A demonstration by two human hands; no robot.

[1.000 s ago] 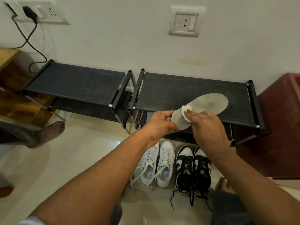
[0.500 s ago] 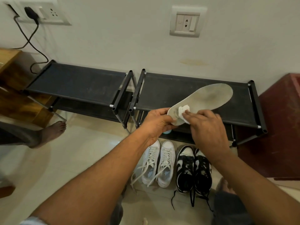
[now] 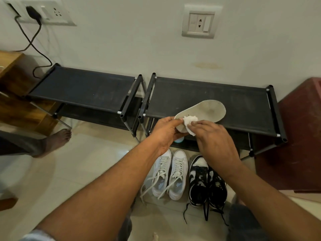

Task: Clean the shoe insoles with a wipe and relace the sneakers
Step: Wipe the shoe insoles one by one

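Observation:
A pale grey insole [image 3: 206, 110] is held in the air in front of the right shoe rack, toe end pointing up and right. My left hand [image 3: 165, 131] grips its heel end. My right hand [image 3: 212, 136] pinches a crumpled white wipe [image 3: 189, 123] and presses it on the insole near the heel. On the floor below stand a pair of white sneakers [image 3: 169, 174] with loose laces and a pair of black-and-white sneakers [image 3: 207, 181] with black laces trailing forward.
Two low black shoe racks [image 3: 83, 87] [image 3: 243, 105] stand side by side against the wall. A dark red cabinet [image 3: 300, 136] is at the right, wooden furniture [image 3: 12, 80] at the left. Another person's bare foot [image 3: 53, 141] rests on the tiled floor at left.
The insole has tilted and dropped a little. The wipe in my right hand has slid back toward the heel end, and more of it now shows.

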